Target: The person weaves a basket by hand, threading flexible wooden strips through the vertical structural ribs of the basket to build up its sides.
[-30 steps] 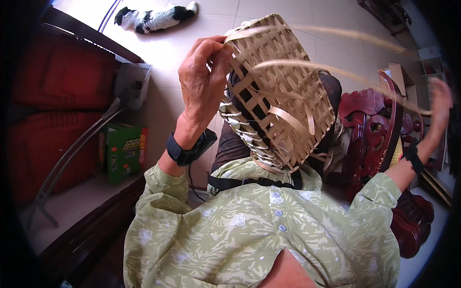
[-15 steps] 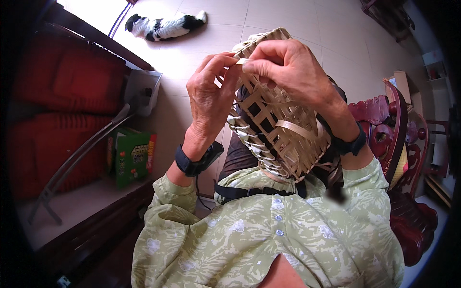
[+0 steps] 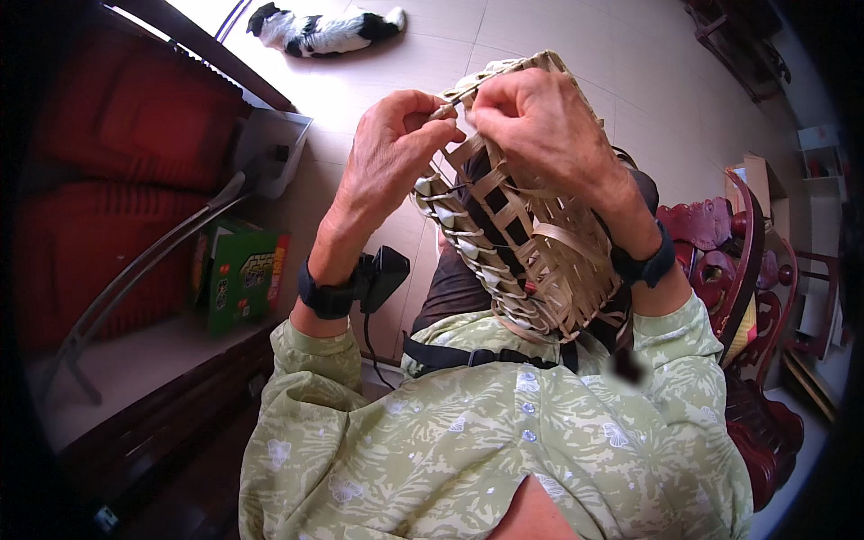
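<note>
**Furry animal (image 3: 328,34) lay on pale tiled floor (image 3: 540,27)**

Its black-and-white body stretched across the upper left. On the left side, a green box (image 3: 241,281) sat near two red ribbed objects (image 3: 135,135). Carved dark-red furniture (image 3: 695,225) occupied the right, a cardboard box (image 3: 758,183) just beyond it.

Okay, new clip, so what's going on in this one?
A seated person has a woven basket over their lap. The left hand pinches its rim, and the right hand is close beside it, fingertips partly hidden. Gaps show in the weave, and a strip curls up from it.
</note>
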